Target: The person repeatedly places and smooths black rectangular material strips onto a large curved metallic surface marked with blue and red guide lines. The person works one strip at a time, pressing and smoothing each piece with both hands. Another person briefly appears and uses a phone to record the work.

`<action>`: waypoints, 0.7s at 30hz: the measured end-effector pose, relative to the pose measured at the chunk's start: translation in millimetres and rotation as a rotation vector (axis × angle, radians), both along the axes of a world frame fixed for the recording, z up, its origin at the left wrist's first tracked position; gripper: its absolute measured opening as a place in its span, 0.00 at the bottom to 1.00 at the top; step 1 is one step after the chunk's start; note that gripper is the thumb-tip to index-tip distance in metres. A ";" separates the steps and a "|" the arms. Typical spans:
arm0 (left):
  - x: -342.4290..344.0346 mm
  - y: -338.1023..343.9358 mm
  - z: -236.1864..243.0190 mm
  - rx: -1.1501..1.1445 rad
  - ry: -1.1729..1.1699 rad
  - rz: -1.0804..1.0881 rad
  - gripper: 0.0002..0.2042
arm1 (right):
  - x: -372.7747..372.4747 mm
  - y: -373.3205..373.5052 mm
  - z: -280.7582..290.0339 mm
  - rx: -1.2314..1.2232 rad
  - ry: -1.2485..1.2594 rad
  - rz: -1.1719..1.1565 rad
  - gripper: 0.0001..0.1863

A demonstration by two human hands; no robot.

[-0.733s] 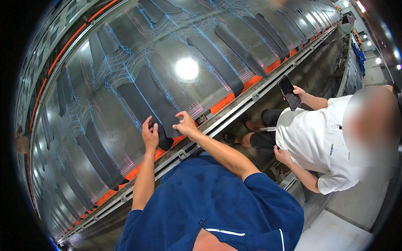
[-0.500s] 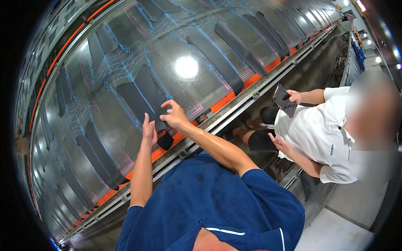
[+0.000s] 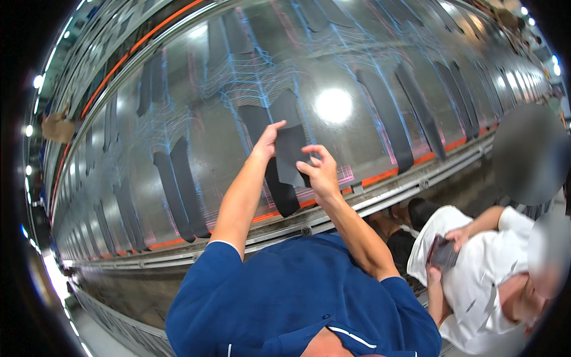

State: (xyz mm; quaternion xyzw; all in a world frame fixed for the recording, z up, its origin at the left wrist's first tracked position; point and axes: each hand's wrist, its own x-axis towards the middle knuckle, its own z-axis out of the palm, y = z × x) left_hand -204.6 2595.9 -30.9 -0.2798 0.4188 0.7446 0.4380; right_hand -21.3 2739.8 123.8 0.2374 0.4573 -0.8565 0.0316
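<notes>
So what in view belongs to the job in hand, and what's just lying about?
Job: dark grey flat panel, between left hand and right hand; shiny grey table with blue and pink lines.
Apart from it: dark rectangular phone, held by white-shirted co-worker.

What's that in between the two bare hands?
A dark grey piece of sheet material is between the left hand and right hand, in the head view.

Over there, a head-worn fisheye camera is looking steeply down, with the blue shirt [image 3: 285, 279] crowding close beneath it. The left hand [image 3: 267, 140] and right hand [image 3: 321, 172] are sitting near mid-view, and the lens is facing across the long table [image 3: 336, 140], whose edges are bending toward the rim.
</notes>
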 end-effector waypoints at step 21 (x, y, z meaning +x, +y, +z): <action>-33.8 -10.4 -46.9 0.015 -0.042 0.298 0.14 | 0.9 27.4 25.5 -0.032 0.123 0.109 0.22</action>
